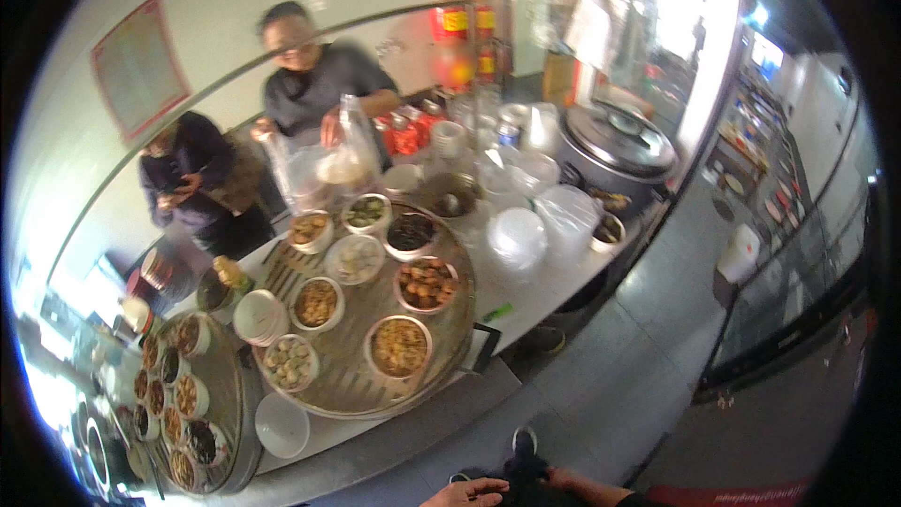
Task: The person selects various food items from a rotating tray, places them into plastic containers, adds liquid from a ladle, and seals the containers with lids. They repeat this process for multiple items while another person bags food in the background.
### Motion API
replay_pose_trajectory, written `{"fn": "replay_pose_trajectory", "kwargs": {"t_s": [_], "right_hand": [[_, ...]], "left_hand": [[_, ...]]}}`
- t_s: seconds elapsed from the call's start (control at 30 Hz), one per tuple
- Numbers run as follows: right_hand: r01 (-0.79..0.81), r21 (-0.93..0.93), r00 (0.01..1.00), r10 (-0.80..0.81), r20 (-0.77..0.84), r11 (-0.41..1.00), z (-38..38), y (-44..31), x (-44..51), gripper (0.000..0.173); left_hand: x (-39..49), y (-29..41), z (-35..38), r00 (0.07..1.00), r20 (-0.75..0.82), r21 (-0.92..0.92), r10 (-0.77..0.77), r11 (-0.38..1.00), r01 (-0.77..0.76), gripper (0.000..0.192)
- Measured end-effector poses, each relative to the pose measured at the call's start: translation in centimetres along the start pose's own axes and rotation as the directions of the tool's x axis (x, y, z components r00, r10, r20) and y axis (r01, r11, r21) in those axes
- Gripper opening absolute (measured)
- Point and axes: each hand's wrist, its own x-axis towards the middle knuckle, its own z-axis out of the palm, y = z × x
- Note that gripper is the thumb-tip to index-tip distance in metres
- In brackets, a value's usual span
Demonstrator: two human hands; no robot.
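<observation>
My left hand (470,493) is at the bottom edge of the view, low in front of my body, with its fingers loosely extended. No object shows in it. My right hand (559,477) is just to its right, its fingers hidden against dark clothing. Both are below the counter and apart from it. On the counter before me is a large round bamboo steamer tray (345,380). It bears several white bowls, among them a bowl of yellowish chopped food (398,346), a bowl of brown chunks (426,284) and a bowl of pale round pieces (289,362).
A second round tray (236,394) with small bowls is at left, beside a translucent tub (282,425). Plastic lids (517,236) and a large lidded pot (619,148) stand at right. Behind a glass screen, one person (327,84) handles plastic bags (345,162); another person (186,176) stands left.
</observation>
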Motion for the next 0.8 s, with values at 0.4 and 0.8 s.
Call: {"fn": "replay_pose_trajectory", "kwargs": {"t_s": [0.4,0.8], "right_hand": [[-0.034,-0.063,0.987,0.024,-0.159,0.997,-18.3,5.9,-3.2,0.05],[0.072,0.025,0.984,-0.067,-0.165,0.997,-31.0,16.4,-1.0,0.052]], "left_hand": [[23.2,7.4,-1.0,0.982,0.142,-0.171,-0.126,0.974,0.15,0.051],[38.1,21.1,-11.4,0.61,-0.595,0.746,0.523,0.642,0.178,0.073]]}}
